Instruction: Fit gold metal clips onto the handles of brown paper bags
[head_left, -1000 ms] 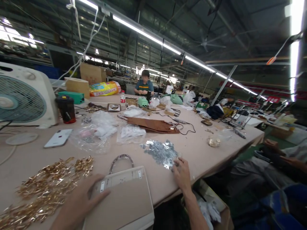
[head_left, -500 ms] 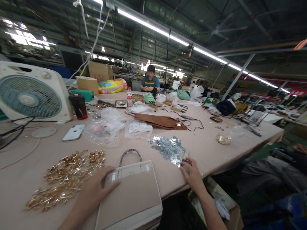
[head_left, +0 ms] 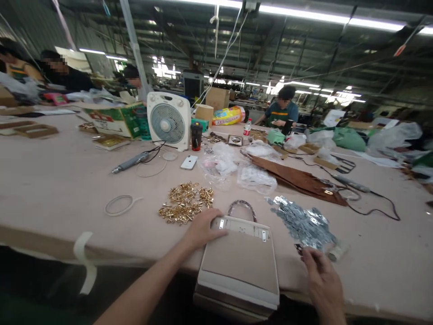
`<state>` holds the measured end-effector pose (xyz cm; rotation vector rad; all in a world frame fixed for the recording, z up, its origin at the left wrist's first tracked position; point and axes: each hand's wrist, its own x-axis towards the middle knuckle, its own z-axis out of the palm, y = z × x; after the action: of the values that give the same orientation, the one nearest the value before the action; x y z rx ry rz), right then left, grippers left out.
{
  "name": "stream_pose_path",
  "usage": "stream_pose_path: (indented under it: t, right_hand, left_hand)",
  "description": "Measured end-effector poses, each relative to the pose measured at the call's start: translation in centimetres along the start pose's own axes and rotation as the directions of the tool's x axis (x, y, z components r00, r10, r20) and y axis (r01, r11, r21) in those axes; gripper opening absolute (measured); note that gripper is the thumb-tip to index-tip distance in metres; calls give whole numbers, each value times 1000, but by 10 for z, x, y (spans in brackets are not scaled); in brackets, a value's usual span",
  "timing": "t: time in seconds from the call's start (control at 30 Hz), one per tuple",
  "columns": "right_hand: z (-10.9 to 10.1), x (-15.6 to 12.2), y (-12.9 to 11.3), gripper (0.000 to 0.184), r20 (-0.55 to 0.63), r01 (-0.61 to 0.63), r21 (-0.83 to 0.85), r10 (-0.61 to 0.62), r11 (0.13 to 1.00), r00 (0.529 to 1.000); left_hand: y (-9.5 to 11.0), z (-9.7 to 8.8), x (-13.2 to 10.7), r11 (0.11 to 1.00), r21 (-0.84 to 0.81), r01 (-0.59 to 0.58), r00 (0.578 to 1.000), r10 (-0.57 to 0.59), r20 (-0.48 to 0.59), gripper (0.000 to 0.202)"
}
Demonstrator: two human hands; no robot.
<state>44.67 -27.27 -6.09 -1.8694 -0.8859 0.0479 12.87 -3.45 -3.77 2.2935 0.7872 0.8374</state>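
Observation:
A beige handbag [head_left: 241, 257] with a wrapped handle [head_left: 242, 203] stands at the table's front edge. My left hand [head_left: 204, 229] grips its upper left corner, thumb on the front panel and fingers behind. Two small silver plates, a left plate [head_left: 221, 224] and a right plate [head_left: 264, 235], lie along the bag's top edge. My right hand [head_left: 323, 277] pinches a small metal plate [head_left: 298, 248] between thumb and fingers. It is just in front of a pile of flat silver plates [head_left: 304, 221]. Behind my left hand lies a heap of gold-coloured metal fasteners [head_left: 184, 203].
A tape roll [head_left: 119, 205], an electric screwdriver [head_left: 130, 162], a phone [head_left: 188, 162] and a fan [head_left: 169, 121] are to the left. Brown leather pieces [head_left: 294, 178] and plastic bags [head_left: 257, 178] lie beyond the bag. A co-worker [head_left: 282, 110] sits across the table.
The view has swung left, bringing the tape roll and screwdriver into sight. My right hand has drawn back from the silver pile with a small plate in its fingers. My left hand stays on the bag.

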Motion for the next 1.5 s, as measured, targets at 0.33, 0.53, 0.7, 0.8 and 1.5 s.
stream_pose_path:
  t: [0.33, 0.53, 0.7, 0.8, 1.5]
  right_hand:
    - [95, 10, -108, 27, 443, 314, 196, -370, 929, 817]
    - [107, 27, -97, 27, 558, 315, 160, -349, 936, 753]
    - [112, 34, -94, 23, 569, 323, 147, -347, 935, 745]
    - [113, 37, -94, 20, 574, 326, 136, -343, 935, 744]
    - [105, 38, -105, 12, 600, 368, 164, -389, 915, 699]
  left_hand:
    - [2, -2, -1, 1000, 6, -19, 1000, 19, 0, 44]
    - [0, -2, -2, 1000, 3, -19, 1000, 19, 1, 46]
    - [0, -1, -3, 1000, 12, 0, 1000, 0, 4, 45]
    - [0, 0, -2, 1000, 7, 0, 1000, 0, 5, 45]
    - [-5, 0, -2, 999, -13, -31, 999, 31, -8, 47]
